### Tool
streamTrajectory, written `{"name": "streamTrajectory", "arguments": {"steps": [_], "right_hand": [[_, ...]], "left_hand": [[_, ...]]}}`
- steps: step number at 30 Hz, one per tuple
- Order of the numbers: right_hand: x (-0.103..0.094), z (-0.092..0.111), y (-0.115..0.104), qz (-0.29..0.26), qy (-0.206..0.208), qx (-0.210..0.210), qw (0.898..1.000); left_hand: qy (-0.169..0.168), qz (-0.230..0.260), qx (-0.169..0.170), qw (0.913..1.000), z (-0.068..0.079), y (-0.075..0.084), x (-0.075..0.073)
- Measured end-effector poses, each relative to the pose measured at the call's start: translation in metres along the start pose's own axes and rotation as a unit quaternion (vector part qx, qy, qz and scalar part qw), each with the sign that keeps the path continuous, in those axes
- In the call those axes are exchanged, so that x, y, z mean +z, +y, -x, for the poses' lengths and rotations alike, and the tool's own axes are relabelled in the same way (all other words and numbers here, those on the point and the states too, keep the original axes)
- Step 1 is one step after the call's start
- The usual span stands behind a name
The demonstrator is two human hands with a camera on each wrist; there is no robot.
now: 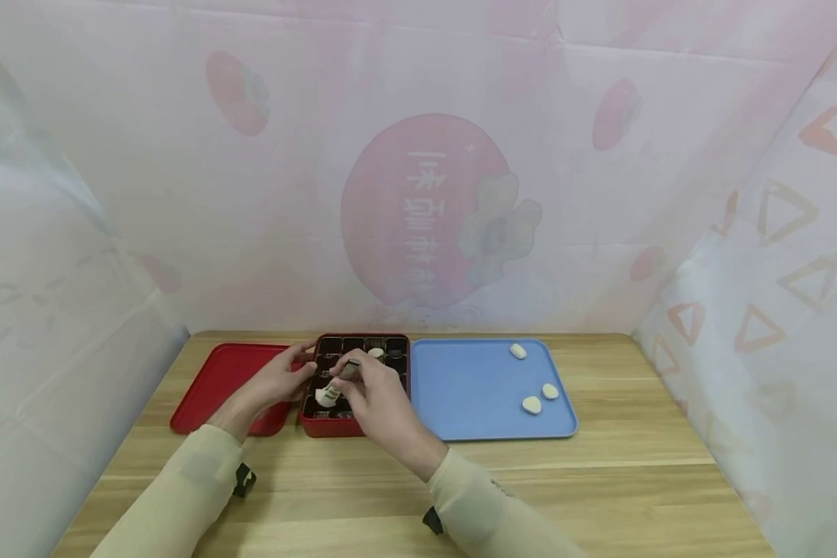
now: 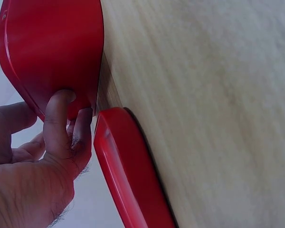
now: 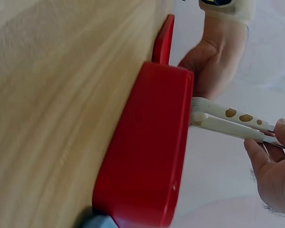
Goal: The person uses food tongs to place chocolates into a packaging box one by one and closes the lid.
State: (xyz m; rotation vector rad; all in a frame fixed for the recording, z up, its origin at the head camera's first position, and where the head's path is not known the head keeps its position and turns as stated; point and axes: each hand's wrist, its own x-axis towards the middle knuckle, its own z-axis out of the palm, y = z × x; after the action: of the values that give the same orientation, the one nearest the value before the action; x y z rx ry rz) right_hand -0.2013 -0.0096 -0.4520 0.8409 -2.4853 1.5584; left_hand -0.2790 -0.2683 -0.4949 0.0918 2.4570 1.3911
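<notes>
- Tongs (image 3: 228,127), smooth and cream-coloured with brown spots along one arm, slant down to the near left part of a red box (image 1: 328,428); whether their tips grip anything is too small to tell.
- Red tray (image 1: 233,372), shallow and round-cornered, lies near the worktop's far left corner.
- Left hand (image 1: 275,382), its fingers spread and loosely bent, touches the box's left wall.
- This box, glossy and deep with rounded corners, stands by the worktop's far edge, left of its middle; shiny dark cups (image 1: 331,343) line it, and a pale piece (image 1: 376,353) sits toward its far side.
- Right hand (image 1: 382,399) pinches the tongs' metallic handle between thumb and fingers above the box.
- Blue tray (image 1: 460,387), matt and low-rimmed, lies just right of the box; three smooth, whitish, rounded lumps (image 1: 532,404) rest along its right side.
- Worktop (image 1: 335,496): pale, streaky wood grain.
- Around it hang creased whitish sheets (image 1: 286,194), printed with a large red disc, a flower and, at right, orange triangles.
</notes>
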Motion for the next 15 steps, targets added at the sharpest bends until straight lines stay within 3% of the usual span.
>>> {"name": "streamTrajectory", "arguments": {"steps": [8, 15], "right_hand": [[0.013, -0.002, 0.004, 0.005, -0.005, -0.015, 1.0], [-0.001, 0.001, 0.001, -0.003, 0.003, 0.006, 1.0]], "left_hand": [[-0.005, -0.001, 0.007, 1.0, 0.001, 0.0, -0.001], [-0.001, 0.004, 0.002, 1.0, 0.0, -0.001, 0.0]]}}
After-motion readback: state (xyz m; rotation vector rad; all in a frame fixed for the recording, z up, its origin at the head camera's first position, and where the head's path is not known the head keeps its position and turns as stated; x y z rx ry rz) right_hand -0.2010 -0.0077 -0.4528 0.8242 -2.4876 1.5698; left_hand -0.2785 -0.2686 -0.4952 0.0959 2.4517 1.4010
